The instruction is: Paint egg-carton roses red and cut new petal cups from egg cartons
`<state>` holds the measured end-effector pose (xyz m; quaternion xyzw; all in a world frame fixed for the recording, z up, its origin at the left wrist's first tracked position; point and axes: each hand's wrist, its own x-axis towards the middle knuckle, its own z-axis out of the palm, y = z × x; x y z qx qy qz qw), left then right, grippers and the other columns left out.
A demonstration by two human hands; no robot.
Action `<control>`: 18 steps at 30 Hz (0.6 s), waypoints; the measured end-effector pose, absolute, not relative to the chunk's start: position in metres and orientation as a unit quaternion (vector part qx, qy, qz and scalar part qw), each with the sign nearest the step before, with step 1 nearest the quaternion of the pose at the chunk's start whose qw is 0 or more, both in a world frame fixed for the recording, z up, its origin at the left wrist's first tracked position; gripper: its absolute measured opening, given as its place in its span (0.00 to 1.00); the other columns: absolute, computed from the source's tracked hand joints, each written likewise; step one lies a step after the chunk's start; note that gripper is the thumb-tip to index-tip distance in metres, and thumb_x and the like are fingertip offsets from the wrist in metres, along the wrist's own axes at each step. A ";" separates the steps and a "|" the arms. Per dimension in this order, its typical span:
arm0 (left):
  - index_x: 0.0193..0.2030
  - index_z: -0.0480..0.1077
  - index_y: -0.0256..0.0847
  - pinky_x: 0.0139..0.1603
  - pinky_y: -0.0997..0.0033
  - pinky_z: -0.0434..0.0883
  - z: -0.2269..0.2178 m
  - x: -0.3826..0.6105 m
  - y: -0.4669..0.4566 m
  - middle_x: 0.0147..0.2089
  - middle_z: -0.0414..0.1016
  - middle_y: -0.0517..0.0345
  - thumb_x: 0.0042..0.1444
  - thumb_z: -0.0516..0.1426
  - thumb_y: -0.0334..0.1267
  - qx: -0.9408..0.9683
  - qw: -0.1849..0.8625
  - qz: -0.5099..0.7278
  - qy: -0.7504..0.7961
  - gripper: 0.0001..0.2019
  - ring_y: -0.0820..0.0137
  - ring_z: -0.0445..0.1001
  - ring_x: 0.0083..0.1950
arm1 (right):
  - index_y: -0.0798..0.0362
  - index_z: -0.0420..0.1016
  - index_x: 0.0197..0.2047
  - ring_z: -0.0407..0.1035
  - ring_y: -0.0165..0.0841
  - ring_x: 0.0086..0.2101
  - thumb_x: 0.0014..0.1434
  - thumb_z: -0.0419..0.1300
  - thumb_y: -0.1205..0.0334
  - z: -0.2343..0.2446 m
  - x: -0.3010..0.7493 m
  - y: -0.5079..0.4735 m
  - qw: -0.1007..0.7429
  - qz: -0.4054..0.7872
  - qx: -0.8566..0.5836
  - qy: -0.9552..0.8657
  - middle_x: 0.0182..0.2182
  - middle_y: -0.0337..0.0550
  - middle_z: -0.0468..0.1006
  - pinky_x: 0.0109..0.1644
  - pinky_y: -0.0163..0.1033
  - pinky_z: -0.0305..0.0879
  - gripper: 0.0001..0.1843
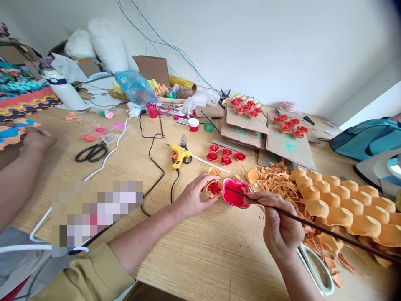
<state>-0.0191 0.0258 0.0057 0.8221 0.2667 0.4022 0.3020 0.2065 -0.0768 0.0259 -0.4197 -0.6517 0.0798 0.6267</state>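
Observation:
My left hand (196, 195) pinches an orange egg-carton rose (214, 189) whose centre is painted red. In my right hand (283, 223) is a long dark paintbrush (316, 228), its tip over a small dish of red paint (233, 202); whether the bristles touch the paint I cannot tell. The dish sits right beside the rose. Just behind it lies an unpainted orange rose (215, 172). Further back several red roses (226, 160) rest on the table.
A yellow glue gun (180, 155) and black scissors (92, 152) lie to the left. Orange egg trays (341, 200), paper scraps (278, 184) and pale-handled scissors (316, 267) are at right. Cardboard pieces (291, 146) bear more red roses. Another person's hand (37, 140) is at far left.

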 end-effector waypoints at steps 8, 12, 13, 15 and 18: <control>0.63 0.66 0.44 0.65 0.57 0.74 0.009 -0.019 0.020 0.61 0.76 0.48 0.62 0.62 0.33 0.838 0.317 0.371 0.245 0.23 0.59 0.75 0.62 | 0.48 0.73 0.52 0.80 0.39 0.46 0.72 0.53 0.68 0.030 0.201 -0.081 0.539 0.089 -0.394 -0.739 0.46 0.49 0.84 0.47 0.47 0.79 0.11; 0.63 0.67 0.44 0.65 0.58 0.74 0.010 -0.018 0.019 0.60 0.76 0.49 0.62 0.62 0.34 0.839 0.320 0.368 0.243 0.23 0.60 0.76 0.62 | 0.48 0.72 0.52 0.80 0.38 0.45 0.72 0.52 0.69 0.033 0.197 -0.080 0.522 0.079 -0.394 -0.752 0.45 0.49 0.84 0.46 0.45 0.79 0.12; 0.63 0.67 0.44 0.65 0.58 0.74 0.010 -0.017 0.019 0.60 0.76 0.49 0.62 0.63 0.34 0.839 0.319 0.370 0.242 0.23 0.60 0.76 0.62 | 0.48 0.72 0.52 0.80 0.37 0.45 0.71 0.52 0.69 0.034 0.197 -0.079 0.516 0.077 -0.394 -0.757 0.45 0.49 0.83 0.46 0.44 0.79 0.12; 0.63 0.66 0.43 0.65 0.58 0.73 0.010 -0.017 0.018 0.60 0.76 0.49 0.62 0.63 0.33 0.839 0.316 0.372 0.239 0.23 0.60 0.75 0.62 | 0.49 0.72 0.53 0.80 0.37 0.46 0.71 0.53 0.70 0.036 0.196 -0.079 0.501 0.069 -0.393 -0.768 0.46 0.50 0.83 0.47 0.44 0.79 0.12; 0.62 0.67 0.43 0.65 0.58 0.74 0.009 -0.017 0.018 0.59 0.76 0.49 0.62 0.63 0.33 0.838 0.320 0.372 0.239 0.22 0.60 0.76 0.61 | 0.49 0.72 0.54 0.81 0.36 0.45 0.70 0.53 0.71 0.040 0.195 -0.080 0.489 0.041 -0.394 -0.777 0.46 0.50 0.83 0.46 0.42 0.80 0.13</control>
